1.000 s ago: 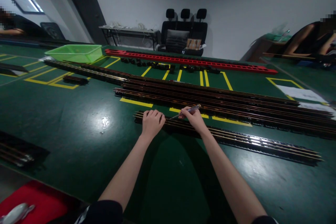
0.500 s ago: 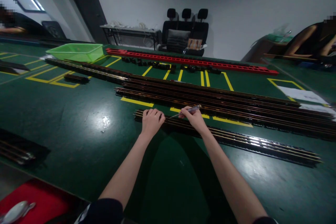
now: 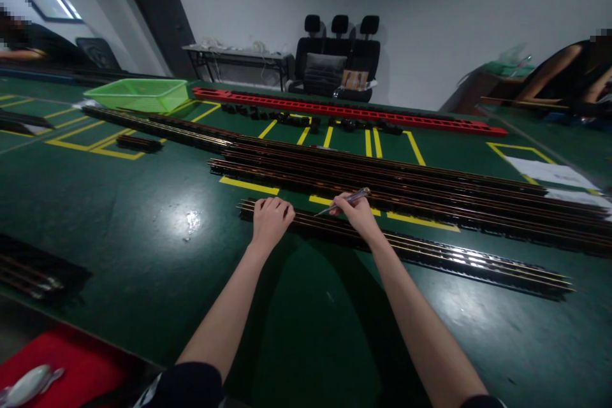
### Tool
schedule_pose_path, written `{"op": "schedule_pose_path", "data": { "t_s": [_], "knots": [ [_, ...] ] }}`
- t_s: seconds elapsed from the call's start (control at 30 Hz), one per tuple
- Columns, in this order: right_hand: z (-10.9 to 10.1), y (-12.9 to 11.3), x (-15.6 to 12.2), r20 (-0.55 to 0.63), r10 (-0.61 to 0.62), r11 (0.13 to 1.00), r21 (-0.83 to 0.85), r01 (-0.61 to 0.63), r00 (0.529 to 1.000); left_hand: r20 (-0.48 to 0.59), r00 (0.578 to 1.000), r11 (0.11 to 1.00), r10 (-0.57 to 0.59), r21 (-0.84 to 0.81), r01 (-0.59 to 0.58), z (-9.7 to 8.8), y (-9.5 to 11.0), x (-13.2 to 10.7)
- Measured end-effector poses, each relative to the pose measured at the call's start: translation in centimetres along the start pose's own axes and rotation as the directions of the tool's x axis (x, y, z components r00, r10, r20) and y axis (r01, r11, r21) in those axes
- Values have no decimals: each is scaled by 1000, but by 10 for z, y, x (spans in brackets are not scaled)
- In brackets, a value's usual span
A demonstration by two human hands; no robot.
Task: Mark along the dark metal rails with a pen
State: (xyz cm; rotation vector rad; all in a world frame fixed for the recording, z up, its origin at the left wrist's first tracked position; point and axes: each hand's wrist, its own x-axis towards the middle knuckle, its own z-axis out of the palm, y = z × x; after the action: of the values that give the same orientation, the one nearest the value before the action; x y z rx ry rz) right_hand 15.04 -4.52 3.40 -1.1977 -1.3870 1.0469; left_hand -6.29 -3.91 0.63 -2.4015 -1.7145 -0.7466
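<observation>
A long dark strip (image 3: 440,252) with brass-coloured lines along its length lies slantwise on the green table. My left hand (image 3: 271,220) is closed over it near its left end, fingers curled across the top. In my right hand (image 3: 354,211) is a slim screwdriver (image 3: 357,194) with a clear handle. Its thin shaft points down and left, and the tip is at the strip, a little right of my left hand. Whether the tip touches the strip I cannot tell.
Several similar strips (image 3: 406,188) lie just beyond. Behind them are small black parts (image 3: 291,119), a long red rack (image 3: 335,108) and a green basket (image 3: 143,97). More strips (image 3: 33,271) lie at the near left. People sit at the far left and right.
The strip has slid a little to the left along with my left hand. The screwdriver tip has shifted slightly right, still close to the strip.
</observation>
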Motion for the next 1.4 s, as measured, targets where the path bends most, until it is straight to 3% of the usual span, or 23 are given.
{"op": "schedule_pose_path", "data": {
  "t_s": [0.3, 0.63, 0.93, 1.17, 1.4],
  "knots": [
    [0, -1, 1, -18, 15, 999, 36, -14, 1000, 5, 1000, 1000, 14, -3, -14, 0, -2, -1],
    [-5, 14, 6, -65, 21, 993, 115, -14, 998, -19, 1000, 1000, 24, 18, -24, 2, -3, 0],
    [-3, 6, 4, -57, 33, 993, 112, -26, 998, -6, 1000, 1000, 11, 5, -11, 1, -3, 0],
    [-7, 1, 2, -18, 41, 997, 69, -40, 999, -10, 1000, 1000, 13, -7, -13, 2, -4, 0],
    [-1, -5, -1, 58, 20, 999, 30, -22, 998, -41, 999, 1000, 11, 19, -11, 3, -17, 0]
  ]
}}
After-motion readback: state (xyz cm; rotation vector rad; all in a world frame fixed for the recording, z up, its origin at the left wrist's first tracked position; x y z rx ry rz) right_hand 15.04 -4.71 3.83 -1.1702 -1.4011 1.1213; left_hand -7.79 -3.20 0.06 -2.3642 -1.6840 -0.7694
